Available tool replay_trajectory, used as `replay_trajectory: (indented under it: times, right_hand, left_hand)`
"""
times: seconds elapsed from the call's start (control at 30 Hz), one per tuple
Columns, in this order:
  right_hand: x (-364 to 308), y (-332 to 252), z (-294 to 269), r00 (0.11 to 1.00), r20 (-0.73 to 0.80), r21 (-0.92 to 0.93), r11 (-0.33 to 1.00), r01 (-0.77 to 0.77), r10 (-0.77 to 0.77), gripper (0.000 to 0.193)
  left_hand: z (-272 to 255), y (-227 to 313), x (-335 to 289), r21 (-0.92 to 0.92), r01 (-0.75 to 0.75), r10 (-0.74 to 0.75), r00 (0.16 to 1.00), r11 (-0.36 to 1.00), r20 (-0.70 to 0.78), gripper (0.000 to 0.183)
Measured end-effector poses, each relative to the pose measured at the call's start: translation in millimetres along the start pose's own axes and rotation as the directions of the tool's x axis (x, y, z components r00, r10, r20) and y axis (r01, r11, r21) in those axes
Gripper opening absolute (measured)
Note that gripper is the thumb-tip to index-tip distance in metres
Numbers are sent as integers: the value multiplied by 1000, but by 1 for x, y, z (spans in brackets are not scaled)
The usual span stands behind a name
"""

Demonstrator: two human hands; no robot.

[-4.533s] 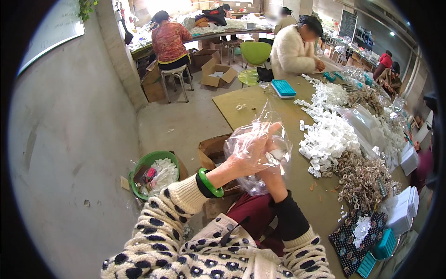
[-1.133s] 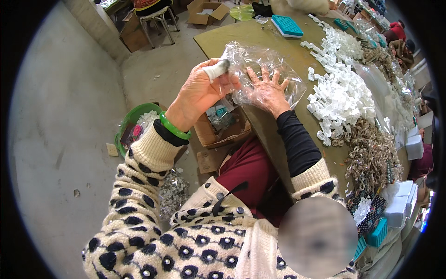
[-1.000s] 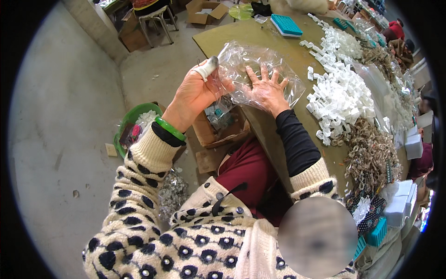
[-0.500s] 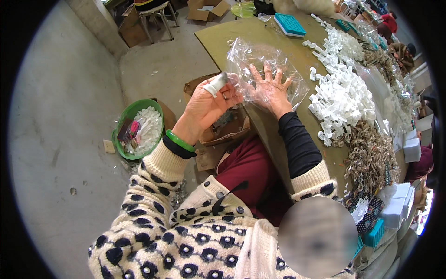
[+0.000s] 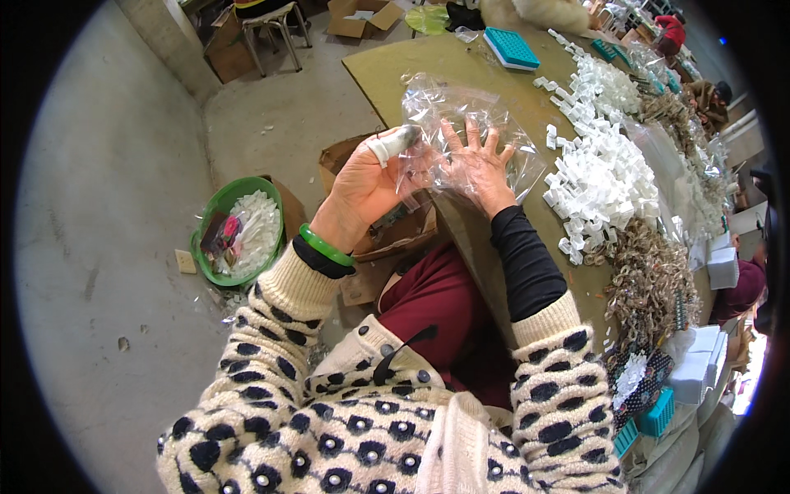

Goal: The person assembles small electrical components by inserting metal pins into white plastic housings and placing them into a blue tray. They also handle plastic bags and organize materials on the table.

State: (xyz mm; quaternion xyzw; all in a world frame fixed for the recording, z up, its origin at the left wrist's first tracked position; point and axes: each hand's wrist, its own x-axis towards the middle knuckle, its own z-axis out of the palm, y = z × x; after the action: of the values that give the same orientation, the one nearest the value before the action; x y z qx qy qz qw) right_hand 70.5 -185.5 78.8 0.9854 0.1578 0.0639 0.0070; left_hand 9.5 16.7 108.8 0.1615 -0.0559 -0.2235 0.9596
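Note:
A clear plastic bag [image 5: 448,99] lies crumpled over the near left edge of the table. My right hand [image 5: 480,170] presses flat on the bag, fingers spread. At the bag's left edge, my left hand [image 5: 362,183] pinches the thin plastic between its thumb and fingers. A white wrap with a dark grey tip covers the left thumb, and a green bangle sits on that wrist. The fingertips of the left hand show only partly through the shiny film.
On the olive table [image 5: 395,74], a heap of small white plastic pieces [image 5: 605,185] lies to the right, beside a pile of brownish metallic parts [image 5: 654,284]. A teal perforated tray [image 5: 512,48] sits far back. Left on the floor is a green basin [image 5: 278,239]; a cardboard box [image 5: 411,235] stands below the table edge.
My left thumb has come down toward the bag, and the left hand has closed on its edge. My right hand stays spread on the plastic.

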Motion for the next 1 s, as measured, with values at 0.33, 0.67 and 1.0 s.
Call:
replay_trajectory:
  times: [0.33,0.67,1.0]
  right_hand:
    - [1,-4,-6,998,44,49,998,-41,39,68]
    - [5,-6,-21,989,130,62,995,-74,65,85]
    - [16,18,-3,983,128,355,932,78,-131,76]
  left_hand:
    - [-2,-3,-5,-163,-183,169,981,970,-93,28]
    - [34,33,-10,806,-372,749,650,460,-127,7]
    - [69,-17,76,845,-209,17,968,-491,250,28]
